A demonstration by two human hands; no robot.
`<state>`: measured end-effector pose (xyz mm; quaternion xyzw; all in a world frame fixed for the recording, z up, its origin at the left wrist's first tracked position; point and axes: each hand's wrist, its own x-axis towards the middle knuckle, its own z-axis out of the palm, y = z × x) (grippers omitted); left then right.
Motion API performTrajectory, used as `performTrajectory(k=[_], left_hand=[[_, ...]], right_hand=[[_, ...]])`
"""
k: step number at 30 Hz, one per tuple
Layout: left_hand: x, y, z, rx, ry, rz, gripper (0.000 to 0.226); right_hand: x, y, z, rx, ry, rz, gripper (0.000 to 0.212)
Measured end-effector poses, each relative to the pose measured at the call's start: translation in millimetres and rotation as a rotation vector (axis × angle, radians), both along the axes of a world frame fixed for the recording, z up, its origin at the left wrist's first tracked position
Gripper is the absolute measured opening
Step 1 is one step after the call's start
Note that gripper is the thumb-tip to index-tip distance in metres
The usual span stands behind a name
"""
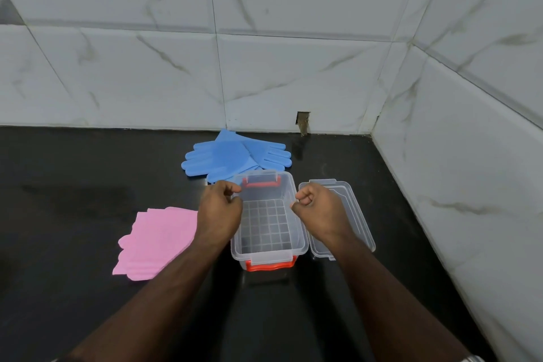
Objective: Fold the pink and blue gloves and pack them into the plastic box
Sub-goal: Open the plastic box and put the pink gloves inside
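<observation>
Both hands are curled into loose fists, empty: left hand (219,209) and right hand (318,210) flank the open plastic box (266,247). Its lid (357,216) lies just right. Pink gloves (157,241) lie left on the table (73,179), blue gloves (235,154) behind.

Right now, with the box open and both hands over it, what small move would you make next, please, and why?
Probably move the left hand to the pink gloves just beside it and begin folding. The box is empty, its lid lies off to the right, and both hands hold nothing. The blue gloves lie farther back, unfolded.
</observation>
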<state>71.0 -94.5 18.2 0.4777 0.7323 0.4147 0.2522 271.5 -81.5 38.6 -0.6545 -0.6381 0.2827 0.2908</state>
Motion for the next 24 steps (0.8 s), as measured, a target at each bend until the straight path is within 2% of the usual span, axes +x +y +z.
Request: performTrajectory(k=[8,10,13,15,18,20,22,24], left_hand=[[18,-1,3,-0.020,-0.061,-0.207,0.012],[21,-3,7,0.012,-0.028,-0.250,0.014],[12,-10,12,0.140,0.097,-0.266,0.031],[-3,-15,14,0.194,0.191,-0.284,0.040],[-34,-22,7,0.193,0.308,-0.279,0.039],[-57,-30,0,0.171,0.392,-0.286,0.034],[-79,-41,-9,0.131,0.450,-0.302,0.027],[-96,-53,-21,0.062,0.470,-0.341,0.022]], right_hand=[[33,3,3,-0.031,-0.069,-0.093,0.012],[34,0,5,0.008,-0.112,-0.165,0.033],[16,-7,16,0.209,-0.163,-0.180,0.061],[-9,-11,26,0.256,-0.094,-0.093,0.063],[-54,-17,39,0.168,0.069,0.084,0.044],[-85,-22,37,0.124,0.094,0.203,0.033],[-113,-26,27,0.043,-0.008,0.349,0.030],[-137,-26,8,-0.012,-0.222,0.509,0.033]])
